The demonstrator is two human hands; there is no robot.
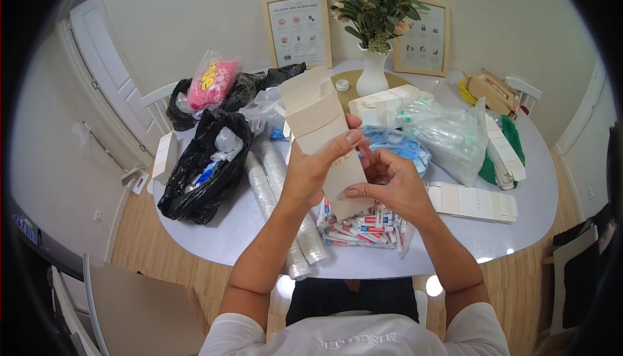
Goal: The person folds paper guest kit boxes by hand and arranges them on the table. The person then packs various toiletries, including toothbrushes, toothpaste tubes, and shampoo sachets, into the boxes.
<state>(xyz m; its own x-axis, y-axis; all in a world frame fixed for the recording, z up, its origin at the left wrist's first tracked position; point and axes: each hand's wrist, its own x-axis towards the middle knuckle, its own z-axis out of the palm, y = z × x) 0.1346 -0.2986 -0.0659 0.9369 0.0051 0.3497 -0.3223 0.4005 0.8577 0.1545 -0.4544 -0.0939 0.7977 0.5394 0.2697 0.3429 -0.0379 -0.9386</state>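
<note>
A cream cardboard box (pixel 319 129) with printed lettering is held up over the table, its top flap standing open. My left hand (pixel 310 173) is wrapped round its left side, thumb lying across the front. My right hand (pixel 397 186) has its fingers closed at the box's right edge near the lower end, with the thumb on the front. Some fingertips are hidden behind the box. Below my hands lies a heap of small toothpaste tubes (pixel 363 234) in clear plastic. Two long clear-wrapped rolls (pixel 283 194) lie just left of them.
A black plastic bag (pixel 206 168) sits left, near a pink package (pixel 217 83). At right are a bag of green-tipped items (pixel 448 135), a blue bag (pixel 396 145) and flat cartons (pixel 470 201). A white vase (pixel 372 74) and framed signs (pixel 298 30) stand behind.
</note>
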